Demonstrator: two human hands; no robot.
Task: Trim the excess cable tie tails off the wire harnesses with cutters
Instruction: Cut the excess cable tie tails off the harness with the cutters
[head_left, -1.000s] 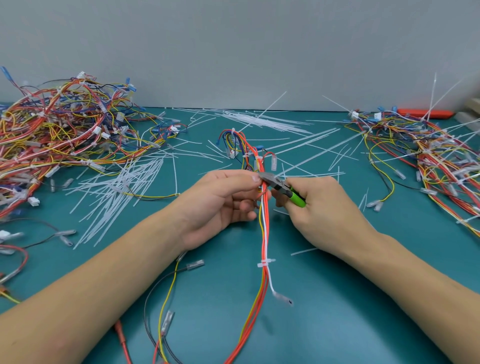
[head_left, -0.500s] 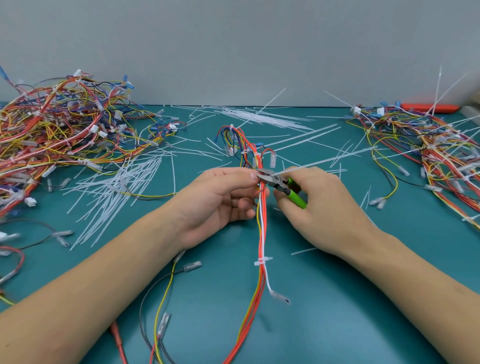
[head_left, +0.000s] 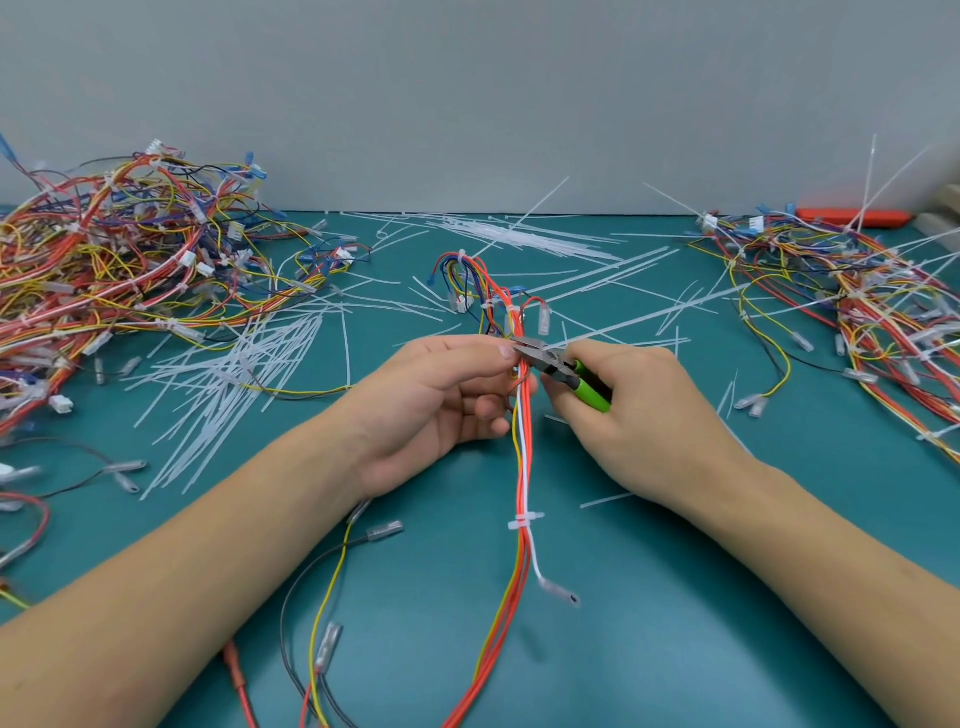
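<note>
Both hands meet over the middle of a teal tabletop (head_left: 675, 623) that runs back to a plain grey wall (head_left: 467, 93). The left hand (head_left: 441, 400) curls its fingers round the wire harness (head_left: 523, 447), thumb tip pressed near the top of the bundle, holding it up off the surface. The right hand (head_left: 639, 415) grips the green-handled cutters (head_left: 563, 371), whose metal tips sit against the harness just beside the left thumb; whether they are closed on a tie cannot be told. A long white cable tie tail (head_left: 649, 317) runs from the tips toward the right rear. Lower on the harness a trimmed tie (head_left: 524, 521) wraps the wires, which trail toward the near edge. A heap of harnesses (head_left: 130, 270) fills the left rear corner, another pile (head_left: 883, 312) the right side. Cut white tails (head_left: 234, 374) litter the surface between them. An orange object (head_left: 852, 217) lies at the far right edge by the wall.
</note>
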